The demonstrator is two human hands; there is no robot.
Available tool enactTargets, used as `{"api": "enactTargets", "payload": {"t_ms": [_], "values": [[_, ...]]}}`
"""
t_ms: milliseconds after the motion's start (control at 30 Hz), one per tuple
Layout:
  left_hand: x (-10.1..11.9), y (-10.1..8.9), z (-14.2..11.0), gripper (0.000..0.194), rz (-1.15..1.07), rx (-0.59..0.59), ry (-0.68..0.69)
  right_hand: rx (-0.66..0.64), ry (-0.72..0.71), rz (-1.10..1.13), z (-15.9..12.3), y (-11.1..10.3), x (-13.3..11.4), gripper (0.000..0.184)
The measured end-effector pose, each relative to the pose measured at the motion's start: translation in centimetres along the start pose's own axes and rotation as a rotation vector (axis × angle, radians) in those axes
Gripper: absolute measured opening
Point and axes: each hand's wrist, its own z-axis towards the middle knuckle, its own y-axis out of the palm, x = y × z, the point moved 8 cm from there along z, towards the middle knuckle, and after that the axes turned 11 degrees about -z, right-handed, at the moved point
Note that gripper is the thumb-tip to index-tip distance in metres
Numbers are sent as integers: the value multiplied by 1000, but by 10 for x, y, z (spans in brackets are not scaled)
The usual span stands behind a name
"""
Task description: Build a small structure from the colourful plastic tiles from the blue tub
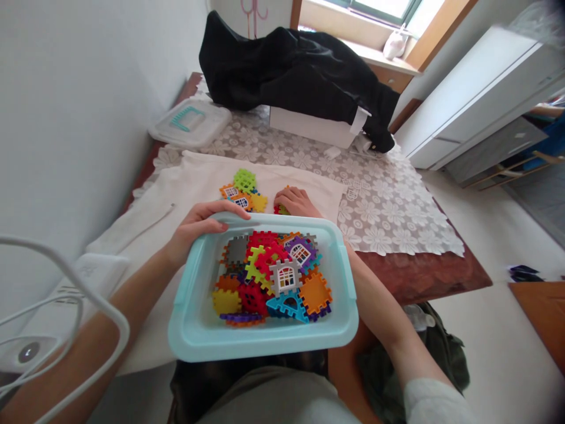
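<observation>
A light blue plastic bin point(265, 344) full of colourful interlocking building pieces point(253, 297) is tilted towards me at the table's near edge. My left hand point(200, 224) grips its far left rim, thumb inside and fingers over the edge. Beyond the bin, my right hand point(298, 201) is closed with curled fingers over red and green building pieces point(281, 209), mostly hidden beneath it. Left of that hand, a small group of pieces lies on the white cloth, with a green one point(245, 180), a yellow one point(258, 202) and orange ones with white windows point(229, 191).
A clear lid point(189, 123) with a teal handle lies at the back left. Black fabric point(300, 76) covers a white box point(309, 125) at the back. White cables point(119, 330) loop at the near left. A lace tablecloth point(379, 218) covers the brown table.
</observation>
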Motion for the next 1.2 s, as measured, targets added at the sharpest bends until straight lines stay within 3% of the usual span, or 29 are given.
{"api": "enactTargets", "payload": {"t_ms": [200,567,767,900,967,1200], "values": [[4,2,-2,29,22,7,17,45,-66,124,-5,-4,-9,28],[7,5,-5,28,35,62,-10,103,-29,307,-10,-21,-31,24],[7,2,-4,27,73,36,-35,192,195,96,2,-9,8,19],[9,1,-4,26,81,38,-6,168,302,-53,4,1,26,46],[8,2,-4,26,68,41,-12,128,307,-81,4,3,25,50],[9,6,-5,27,55,36,-17,55,284,-133,5,-1,15,17]]}}
